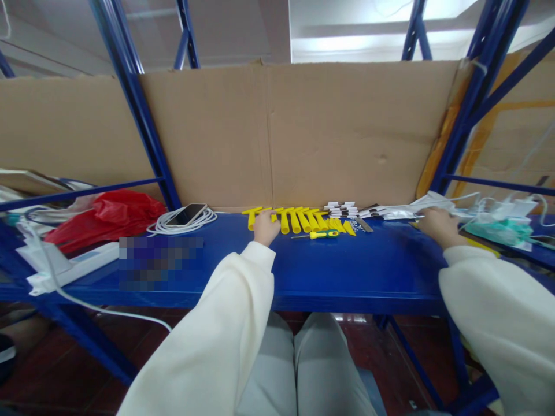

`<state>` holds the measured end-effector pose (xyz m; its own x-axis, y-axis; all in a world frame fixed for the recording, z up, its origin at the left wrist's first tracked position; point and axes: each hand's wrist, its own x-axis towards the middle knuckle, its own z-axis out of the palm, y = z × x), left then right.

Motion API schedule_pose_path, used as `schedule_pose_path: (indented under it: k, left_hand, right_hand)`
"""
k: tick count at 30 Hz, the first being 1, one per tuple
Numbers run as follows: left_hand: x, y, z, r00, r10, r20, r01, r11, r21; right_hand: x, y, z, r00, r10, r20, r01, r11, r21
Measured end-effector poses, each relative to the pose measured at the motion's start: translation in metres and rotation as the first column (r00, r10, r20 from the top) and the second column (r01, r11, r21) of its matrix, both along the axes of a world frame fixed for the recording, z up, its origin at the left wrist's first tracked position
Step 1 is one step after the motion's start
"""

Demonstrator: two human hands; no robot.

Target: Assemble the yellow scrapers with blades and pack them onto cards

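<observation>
My left hand (266, 227) reaches into a row of yellow T-shaped plastic tools (285, 222) at the back of the blue shelf. Its fingers are curled around one of them, mostly hidden by the hand. Off to the right, my right hand (440, 227) is bent over the edge of white plastic packaging (429, 201); its fingers curl and their tips are hidden. Between the hands lie a yellow-and-green screwdriver (324, 234), small yellow wedge pieces (348, 227), a flat metal blade (363, 224) and stacked black-and-white packets (340, 209).
A coiled white cable (202, 218) with a phone (189, 214) sits left, near a red plastic bag (117, 214) and a white power strip (89, 266). Cardboard (303, 133) walls the back. Blue uprights (466, 110) flank the shelf (347, 271). A green bag (498, 232) lies far right.
</observation>
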<state>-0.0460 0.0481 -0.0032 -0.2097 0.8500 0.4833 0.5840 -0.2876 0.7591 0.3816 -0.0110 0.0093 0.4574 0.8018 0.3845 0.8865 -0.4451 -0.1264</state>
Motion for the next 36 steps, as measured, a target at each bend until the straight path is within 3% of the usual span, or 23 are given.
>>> schedule_pose_path:
  k: [2, 4, 6, 9, 11, 13, 17, 22, 27, 30, 36]
  left_hand:
    - [-0.016, 0.003, -0.001, 0.977, 0.152, -0.149, -0.158, 0.987, -0.028]
    - [-0.031, 0.006, -0.004, 0.941, 0.219, -0.258, -0.249, 0.965, -0.087]
    - [-0.04, 0.008, -0.007, 0.92, 0.197, -0.339, -0.266, 0.949, -0.17]
    - [-0.045, 0.011, -0.012, 0.903, 0.116, -0.415, -0.242, 0.933, -0.266]
    - [-0.044, 0.011, -0.013, 0.877, 0.089, -0.472, -0.248, 0.925, -0.287]
    - [-0.042, 0.01, -0.012, 0.842, 0.081, -0.533, -0.266, 0.922, -0.281]
    - [-0.039, 0.005, -0.007, 0.767, 0.127, -0.628, -0.33, 0.919, -0.218]
    - [-0.037, -0.002, -0.003, 0.685, 0.233, -0.69, -0.421, 0.9, -0.115]
    - [-0.037, -0.004, -0.004, 0.668, 0.257, -0.699, -0.435, 0.896, -0.087]
    - [-0.037, -0.003, -0.005, 0.696, 0.283, -0.66, -0.438, 0.896, -0.078]
    - [-0.043, 0.006, -0.008, 0.859, 0.308, -0.409, -0.408, 0.895, -0.182]
  right_hand:
    - [-0.022, 0.005, 0.012, 0.997, 0.077, -0.005, -0.076, 0.99, 0.118]
    - [-0.047, 0.012, 0.025, 0.981, 0.192, -0.005, -0.184, 0.948, 0.258]
    - [-0.072, 0.02, 0.036, 0.956, 0.288, -0.047, -0.247, 0.882, 0.401]
    - [-0.106, 0.034, 0.042, 0.886, 0.446, -0.123, -0.278, 0.726, 0.629]
    - [-0.125, 0.043, 0.034, 0.829, 0.537, -0.159, -0.282, 0.645, 0.71]
    - [-0.14, 0.049, 0.018, 0.777, 0.607, -0.165, -0.329, 0.616, 0.716]
    - [-0.149, 0.056, -0.016, 0.674, 0.729, -0.123, -0.569, 0.617, 0.544]
    - [-0.137, 0.057, -0.025, 0.66, 0.716, -0.228, -0.522, 0.655, 0.546]
    - [-0.136, 0.057, -0.024, 0.664, 0.708, -0.24, -0.52, 0.669, 0.531]
    - [-0.139, 0.056, -0.024, 0.67, 0.698, -0.253, -0.527, 0.687, 0.5]
    - [-0.141, 0.056, -0.024, 0.655, 0.699, -0.286, -0.534, 0.696, 0.479]
